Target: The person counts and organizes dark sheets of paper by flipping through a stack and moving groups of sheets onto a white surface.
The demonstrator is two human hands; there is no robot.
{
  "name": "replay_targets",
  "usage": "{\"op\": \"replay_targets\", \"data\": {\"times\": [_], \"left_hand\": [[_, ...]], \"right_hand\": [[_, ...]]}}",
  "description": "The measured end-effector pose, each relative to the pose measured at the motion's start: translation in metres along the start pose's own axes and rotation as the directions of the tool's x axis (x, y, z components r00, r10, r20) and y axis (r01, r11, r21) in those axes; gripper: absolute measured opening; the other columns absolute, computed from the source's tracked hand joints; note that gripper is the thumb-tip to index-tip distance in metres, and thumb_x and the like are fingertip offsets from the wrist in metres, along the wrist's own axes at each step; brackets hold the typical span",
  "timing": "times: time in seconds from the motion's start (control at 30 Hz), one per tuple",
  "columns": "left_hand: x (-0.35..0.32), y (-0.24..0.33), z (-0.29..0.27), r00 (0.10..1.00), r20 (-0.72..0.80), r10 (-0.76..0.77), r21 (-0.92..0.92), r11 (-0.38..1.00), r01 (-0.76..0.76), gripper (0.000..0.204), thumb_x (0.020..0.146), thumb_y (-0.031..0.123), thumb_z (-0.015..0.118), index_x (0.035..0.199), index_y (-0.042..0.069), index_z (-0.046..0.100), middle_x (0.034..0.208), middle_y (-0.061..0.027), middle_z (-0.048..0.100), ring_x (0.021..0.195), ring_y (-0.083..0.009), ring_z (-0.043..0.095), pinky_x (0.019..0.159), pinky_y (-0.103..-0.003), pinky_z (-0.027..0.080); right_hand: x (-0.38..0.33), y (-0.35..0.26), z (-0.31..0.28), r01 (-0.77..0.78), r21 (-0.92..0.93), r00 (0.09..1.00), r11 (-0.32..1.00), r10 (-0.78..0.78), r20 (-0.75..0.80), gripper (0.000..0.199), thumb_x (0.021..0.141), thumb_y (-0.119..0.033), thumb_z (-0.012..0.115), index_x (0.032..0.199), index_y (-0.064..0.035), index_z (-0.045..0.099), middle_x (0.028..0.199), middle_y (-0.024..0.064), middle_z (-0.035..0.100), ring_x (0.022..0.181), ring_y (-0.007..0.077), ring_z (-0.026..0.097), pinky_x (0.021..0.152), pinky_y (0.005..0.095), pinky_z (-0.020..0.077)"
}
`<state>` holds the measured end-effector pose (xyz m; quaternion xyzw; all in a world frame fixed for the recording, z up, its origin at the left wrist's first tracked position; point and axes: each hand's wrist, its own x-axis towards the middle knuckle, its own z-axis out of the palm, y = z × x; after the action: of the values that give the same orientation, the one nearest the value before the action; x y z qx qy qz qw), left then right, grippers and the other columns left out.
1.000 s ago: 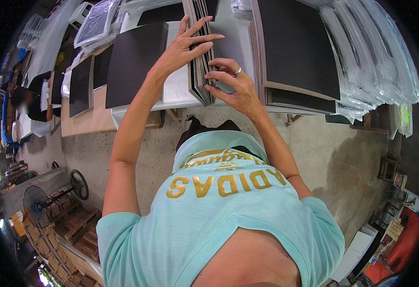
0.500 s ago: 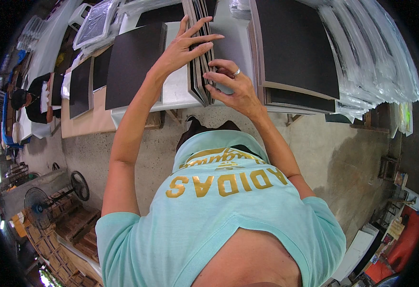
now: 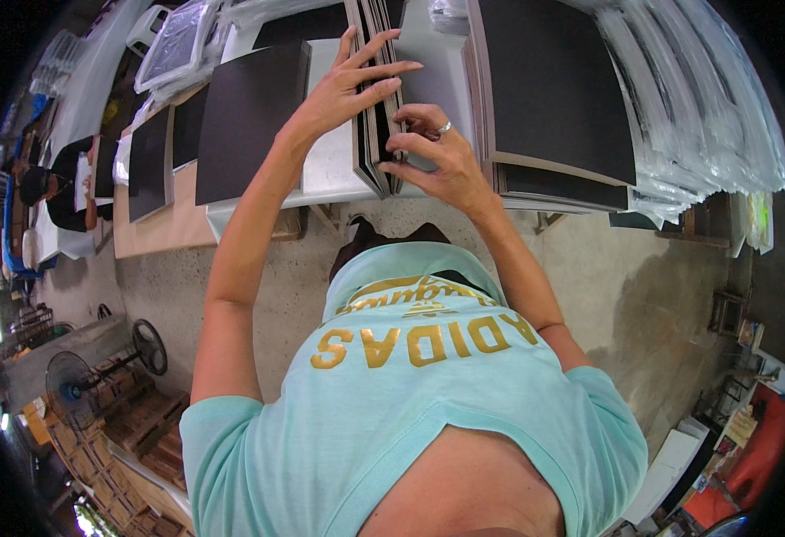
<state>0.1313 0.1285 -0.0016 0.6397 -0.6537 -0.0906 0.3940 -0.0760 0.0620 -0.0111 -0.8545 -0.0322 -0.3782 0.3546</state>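
A: Black boards, upright bundle (image 3: pixel 376 107), sitting on edge on the white table (image 3: pixel 334 166). Left hand (image 3: pixel 348 89) is lying flat against the bundle's left face, fingers (image 3: pixel 383 72) spread wide and reaching over the top edge.

B: Right hand (image 3: pixel 437 157)?

A: Pinching. Thumb and bent fingers (image 3: pixel 410 121) are closing narrow on the near edges of the boards, just right of the left fingertips. Ring is showing on one finger.

B: Anything changing from a second ago?

A: Barely. Both hands are staying where they were, the left fingers are shifting a touch, bundle is keeping its spot. My read: the person is still squaring or leafing through the edges, nothing is coming free yet.

B: Around the fingers?

A: Left of the left hand, a flat black sheet (image 3: pixel 249 116) is lying on the table. Right of the right hand, a tall stack of black boards (image 3: pixel 554 89), and beyond it clear plastic sleeves (image 3: pixel 706 116). Far left, another person (image 3: pixel 43 188) is working at a separate bench.
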Motion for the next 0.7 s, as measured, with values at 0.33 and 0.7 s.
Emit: {"op": "replay_targets", "data": {"times": [0.33, 0.7], "left_hand": [[-0.003, -0.002, -0.001, 1.000, -0.001, -0.022, 0.013, 1.000, 0.022, 0.037, 0.089, 0.049, 0.055, 0.123, 0.037, 0.064, 0.155, 0.0071, 0.029, 0.148, -0.0343, 0.002, 0.113, -0.067, 0.009], [-0.003, -0.002, -0.002, 1.000, -0.003, -0.027, 0.015, 1.000, 0.027, 0.037, 0.089, 0.049, 0.056, 0.123, 0.038, 0.064, 0.155, 0.0075, 0.029, 0.148, -0.0339, 0.003, 0.114, -0.065, 0.008]], "right_hand": [[-0.002, -0.002, 0.002, -0.058, -0.007, 0.998, 0.998, 0.058, -0.014, 0.026, 0.075, -0.019, 0.079, 0.094, -0.0109, 0.063, 0.114, 0.0059, 0.051, 0.086, 0.0231, 0.062, 0.075, 0.0346, 0.0560], [-0.003, -0.010, 0.005, -0.090, -0.014, 0.995, 0.996, 0.089, -0.034, 0.025, 0.076, -0.013, 0.077, 0.098, -0.0119, 0.066, 0.116, 0.0067, 0.051, 0.084, 0.0233, 0.061, 0.075, 0.0342, 0.0562]]}}
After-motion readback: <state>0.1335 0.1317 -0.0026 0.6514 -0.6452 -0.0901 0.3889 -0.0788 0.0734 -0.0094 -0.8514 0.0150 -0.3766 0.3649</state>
